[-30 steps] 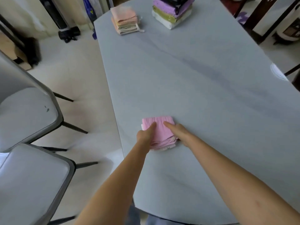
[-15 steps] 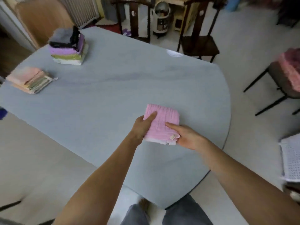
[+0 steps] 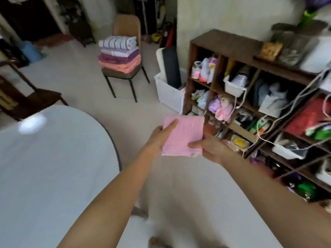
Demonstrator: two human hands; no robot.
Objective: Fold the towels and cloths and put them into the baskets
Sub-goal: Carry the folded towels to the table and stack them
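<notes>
Folded pink cloth (image 3: 180, 135) held in the air over the floor, off the table (image 3: 53, 158), which lies at 9 o'clock from it. Left hand (image 3: 157, 138) grasps its left edge, thumb on top. Right hand (image 3: 211, 149) pinches its near right corner. White basket (image 3: 170, 93) at 12 o'clock, beside the shelf unit (image 3: 250, 86). Chair (image 3: 125, 51) with stacked towels (image 3: 120, 54) at 11 o'clock.

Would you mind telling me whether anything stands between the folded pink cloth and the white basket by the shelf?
Nothing visible does: both hands, left hand and right hand, hold the pink cloth over bare floor, and the white basket lies beyond it.
</notes>
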